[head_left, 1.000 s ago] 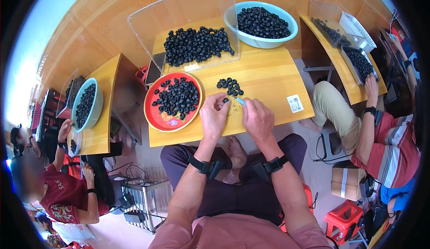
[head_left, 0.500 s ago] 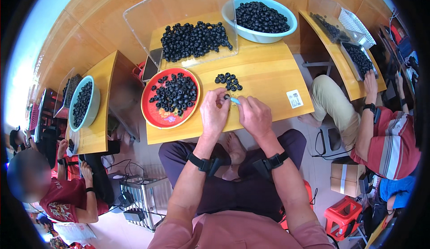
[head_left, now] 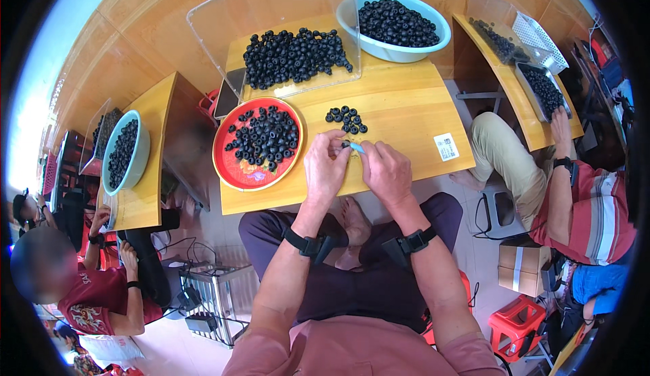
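My left hand (head_left: 325,171) pinches a small round black piece (head_left: 345,144) above the near part of the wooden table (head_left: 406,112). A slim light-blue tool (head_left: 357,148) is gripped in my right hand (head_left: 386,174), its end meeting the black piece. Just beyond my fingers lies a small cluster of black ring-shaped pieces (head_left: 347,120), with holes showing in several. To the left of my hands stands a round red tray (head_left: 245,172) with a gold rim, holding many more such rings (head_left: 267,136). Fingers partly cover the tool and the held piece.
A clear plastic bin (head_left: 191,20) full of black pieces stands at the back, beside a light-blue basin (head_left: 443,34) of them. A white label (head_left: 446,147) is on the table's right. Co-workers sit left and right at tables; a red stool (head_left: 518,322) stands lower right.
Both hands stay together over the table with the black piece and the blue tool. Only the fingers and the tool's angle have shifted slightly.
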A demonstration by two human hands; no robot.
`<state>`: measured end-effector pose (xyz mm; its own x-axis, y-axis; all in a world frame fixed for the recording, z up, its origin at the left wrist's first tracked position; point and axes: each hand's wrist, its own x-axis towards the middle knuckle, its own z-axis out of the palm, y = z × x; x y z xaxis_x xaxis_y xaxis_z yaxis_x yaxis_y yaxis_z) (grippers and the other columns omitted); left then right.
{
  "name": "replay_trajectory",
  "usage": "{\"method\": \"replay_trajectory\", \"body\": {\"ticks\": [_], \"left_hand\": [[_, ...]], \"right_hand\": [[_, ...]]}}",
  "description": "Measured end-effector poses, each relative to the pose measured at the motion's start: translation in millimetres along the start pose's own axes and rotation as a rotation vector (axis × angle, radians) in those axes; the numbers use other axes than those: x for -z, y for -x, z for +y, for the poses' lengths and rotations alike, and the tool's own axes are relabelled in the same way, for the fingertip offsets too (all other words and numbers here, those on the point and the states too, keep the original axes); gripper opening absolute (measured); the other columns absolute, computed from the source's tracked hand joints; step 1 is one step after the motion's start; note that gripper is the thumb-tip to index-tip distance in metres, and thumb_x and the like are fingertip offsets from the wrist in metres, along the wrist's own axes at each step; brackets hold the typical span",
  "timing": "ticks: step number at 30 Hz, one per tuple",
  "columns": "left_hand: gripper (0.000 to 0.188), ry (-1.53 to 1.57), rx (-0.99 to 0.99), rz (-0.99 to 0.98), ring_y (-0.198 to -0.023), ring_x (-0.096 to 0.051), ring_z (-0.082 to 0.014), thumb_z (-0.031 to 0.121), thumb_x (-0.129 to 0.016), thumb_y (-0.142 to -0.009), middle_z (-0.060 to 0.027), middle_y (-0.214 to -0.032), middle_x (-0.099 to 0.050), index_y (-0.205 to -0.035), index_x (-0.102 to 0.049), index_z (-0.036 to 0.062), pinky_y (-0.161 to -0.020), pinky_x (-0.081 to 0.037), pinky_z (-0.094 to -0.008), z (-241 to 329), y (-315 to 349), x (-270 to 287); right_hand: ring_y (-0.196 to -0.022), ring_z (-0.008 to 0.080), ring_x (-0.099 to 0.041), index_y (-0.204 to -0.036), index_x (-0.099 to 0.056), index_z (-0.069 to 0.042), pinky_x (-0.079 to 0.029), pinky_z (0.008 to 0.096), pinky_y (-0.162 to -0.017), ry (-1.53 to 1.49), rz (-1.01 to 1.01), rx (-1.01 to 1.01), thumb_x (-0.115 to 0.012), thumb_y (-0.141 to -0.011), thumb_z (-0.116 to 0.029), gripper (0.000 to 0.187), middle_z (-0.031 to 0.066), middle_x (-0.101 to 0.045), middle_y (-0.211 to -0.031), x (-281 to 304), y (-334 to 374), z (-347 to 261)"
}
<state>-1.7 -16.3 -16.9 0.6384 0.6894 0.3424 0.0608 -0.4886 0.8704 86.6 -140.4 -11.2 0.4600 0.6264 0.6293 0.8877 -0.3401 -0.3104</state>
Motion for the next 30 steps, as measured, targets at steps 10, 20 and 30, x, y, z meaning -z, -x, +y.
{"method": "replay_trajectory", "body": {"ticks": [10,20,30], "left_hand": [[0.030,0.229,0.114,0.037,-0.079,-0.070,-0.0141,-0.001,-0.081,-0.085,-0.0092,-0.092,-0.072,-0.110,-0.065,-0.0018,-0.073,-0.058,-0.0276,-11,3,0],[0.021,-0.007,-0.003,0.031,-0.079,-0.070,-0.0207,0.002,-0.082,-0.082,-0.0105,-0.090,-0.065,-0.102,-0.076,0.0032,-0.071,-0.058,-0.0315,4,2,6],[0.019,0.101,0.032,0.011,-0.076,-0.069,-0.0175,0.000,-0.080,-0.085,-0.0100,-0.094,-0.068,-0.103,-0.074,0.0012,-0.073,-0.057,-0.0291,-1,1,3]], "right_hand": [[-0.069,0.0300,-0.066,-0.088,-0.064,-0.007,-0.053,0.0428,-0.058,0.059,-0.034,-0.075,-0.066,-0.091,-0.013,0.007,0.0097,-0.059,-0.075,-5,-1,2],[-0.067,0.0279,-0.065,-0.090,-0.065,-0.006,-0.052,0.0411,-0.057,0.066,0.019,-0.058,-0.067,-0.091,-0.013,0.008,0.0089,-0.058,-0.074,-2,-1,1],[-0.067,0.0312,-0.065,-0.100,-0.070,-0.006,-0.051,0.0423,-0.058,0.040,0.012,-0.059,-0.071,-0.090,-0.013,0.012,0.0109,-0.060,-0.077,-3,2,4]]}}
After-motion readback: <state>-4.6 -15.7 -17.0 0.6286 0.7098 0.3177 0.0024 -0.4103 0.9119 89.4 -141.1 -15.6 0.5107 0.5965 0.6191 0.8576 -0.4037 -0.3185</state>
